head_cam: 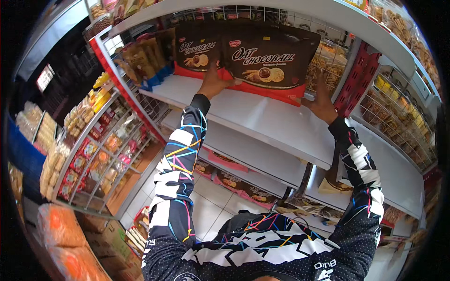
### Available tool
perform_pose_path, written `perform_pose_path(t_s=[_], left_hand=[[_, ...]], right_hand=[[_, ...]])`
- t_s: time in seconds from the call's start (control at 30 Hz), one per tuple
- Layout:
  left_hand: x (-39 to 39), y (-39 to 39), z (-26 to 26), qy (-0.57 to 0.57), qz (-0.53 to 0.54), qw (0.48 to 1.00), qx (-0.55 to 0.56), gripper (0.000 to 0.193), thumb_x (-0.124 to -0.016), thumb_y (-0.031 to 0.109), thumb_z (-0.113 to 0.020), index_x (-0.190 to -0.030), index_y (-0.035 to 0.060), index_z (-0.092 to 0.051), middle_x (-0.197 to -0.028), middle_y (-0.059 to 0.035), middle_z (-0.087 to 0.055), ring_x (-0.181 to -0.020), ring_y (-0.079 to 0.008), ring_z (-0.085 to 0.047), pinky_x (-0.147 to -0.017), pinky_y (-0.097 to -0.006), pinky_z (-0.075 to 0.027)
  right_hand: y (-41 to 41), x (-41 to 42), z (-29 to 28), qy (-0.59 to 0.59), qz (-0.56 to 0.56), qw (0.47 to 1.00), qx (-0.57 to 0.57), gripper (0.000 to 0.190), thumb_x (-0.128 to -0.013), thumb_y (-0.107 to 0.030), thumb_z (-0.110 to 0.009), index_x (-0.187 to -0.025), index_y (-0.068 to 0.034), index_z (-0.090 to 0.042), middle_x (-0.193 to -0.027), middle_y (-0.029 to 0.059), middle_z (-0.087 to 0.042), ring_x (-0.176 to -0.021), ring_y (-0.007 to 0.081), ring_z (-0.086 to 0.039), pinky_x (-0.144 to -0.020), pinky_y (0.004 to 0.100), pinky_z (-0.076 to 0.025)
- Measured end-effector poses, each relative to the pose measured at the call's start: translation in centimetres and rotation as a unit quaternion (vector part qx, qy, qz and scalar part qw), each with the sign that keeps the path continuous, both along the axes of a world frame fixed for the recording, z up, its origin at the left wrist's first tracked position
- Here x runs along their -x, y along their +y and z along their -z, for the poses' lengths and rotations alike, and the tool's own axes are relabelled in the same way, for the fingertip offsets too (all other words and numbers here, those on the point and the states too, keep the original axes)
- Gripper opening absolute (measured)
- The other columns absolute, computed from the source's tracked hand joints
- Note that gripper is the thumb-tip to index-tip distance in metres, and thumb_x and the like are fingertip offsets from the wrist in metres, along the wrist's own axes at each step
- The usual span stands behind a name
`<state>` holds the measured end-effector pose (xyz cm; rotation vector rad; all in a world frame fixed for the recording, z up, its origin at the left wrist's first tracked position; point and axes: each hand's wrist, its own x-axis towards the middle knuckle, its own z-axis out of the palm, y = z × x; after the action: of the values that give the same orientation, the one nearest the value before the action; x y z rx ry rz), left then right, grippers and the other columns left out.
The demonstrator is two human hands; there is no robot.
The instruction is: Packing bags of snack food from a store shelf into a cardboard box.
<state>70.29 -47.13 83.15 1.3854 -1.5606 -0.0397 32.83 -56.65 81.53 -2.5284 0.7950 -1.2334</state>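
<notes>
A large brown and red plastic snack bag, printed with chocolate balls and oats, stands upright on a white metal shelf in front of me. A similar brown snack bag stands to its left. My left hand is at the join of the two bags, thumb across the front of the large one and fingers spread up over the other. At the large bag's lower right corner is my right hand, its thumb against the corner and its fingers apart beside the edge. Neither hand visibly closes around a bag.
Gold and blue packets stand at the shelf's left end. Lower shelves hold more brown bags. A wire rack with packaged snacks stands left, orange bags below it. An upper shelf overhangs the bags.
</notes>
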Motion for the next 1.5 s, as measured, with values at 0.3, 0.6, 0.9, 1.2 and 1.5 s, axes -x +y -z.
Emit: perform_pose_path(t_s=[0.3,0.6,0.9,1.2,1.5], left_hand=[[-3.1,-7.0,-0.1,-0.05,0.007,0.994,-0.093,0.138,-0.052,0.042,-0.094,-0.15,-0.0021,-0.008,-0.149,-0.0267,-0.032,-0.138,-0.0399,-0.034,-0.113,-0.0433,-0.033],[-0.4,-7.1,-0.2,-0.073,0.091,0.993,-0.009,0.142,-0.055,0.012,-0.094,-0.154,0.005,0.009,-0.158,-0.0235,-0.019,-0.143,-0.0325,-0.029,-0.116,-0.0356,-0.03],[0.5,-3.7,-1.2,0.02,0.086,0.996,-0.002,0.132,-0.059,0.008,-0.091,-0.156,0.0073,-0.002,-0.151,-0.0186,-0.039,-0.137,-0.029,-0.04,-0.113,-0.0327,-0.034],[3.5,5.4,-2.2,0.051,-0.02,0.997,0.058,0.13,-0.056,0.015,-0.093,-0.156,0.009,-0.011,-0.145,-0.0172,-0.047,-0.129,-0.026,-0.05,-0.108,-0.0376,-0.04],[5.9,6.9,-3.8,0.157,0.059,0.985,0.041,0.129,-0.059,0.009,-0.092,-0.157,0.0099,-0.007,-0.146,-0.0145,-0.046,-0.127,-0.0198,-0.05,-0.105,-0.0349,-0.044]], right_hand=[[-4.6,-3.5,1.3,-0.083,-0.044,0.991,-0.098,0.127,-0.067,-0.02,-0.089,-0.155,-0.004,0.001,-0.155,0.0247,-0.023,-0.142,0.0338,-0.03,-0.114,0.043,-0.03],[-2.4,-4.7,0.6,-0.052,0.005,0.997,0.049,0.139,-0.06,-0.009,-0.089,-0.153,-0.006,0.013,-0.154,0.0252,-0.028,-0.135,0.0328,-0.04,-0.111,0.0398,-0.035],[-1.7,-4.8,-0.5,-0.06,-0.054,0.996,-0.036,0.152,-0.054,-0.02,-0.094,-0.15,-0.005,0.022,-0.149,0.0282,-0.035,-0.132,0.0384,-0.045,-0.108,0.0397,-0.039],[-2.9,-4.7,-2.9,-0.067,-0.242,0.967,0.037,0.142,-0.06,-0.021,-0.092,-0.153,-0.007,0.015,-0.155,0.0218,-0.028,-0.141,0.028,-0.033,-0.115,0.0348,-0.028],[-4.1,-4.5,-3.3,-0.065,-0.307,0.947,-0.065,0.14,-0.059,-0.009,-0.09,-0.153,-0.005,0.013,-0.162,0.0207,-0.003,-0.148,0.0265,-0.011,-0.12,0.0357,-0.015]])
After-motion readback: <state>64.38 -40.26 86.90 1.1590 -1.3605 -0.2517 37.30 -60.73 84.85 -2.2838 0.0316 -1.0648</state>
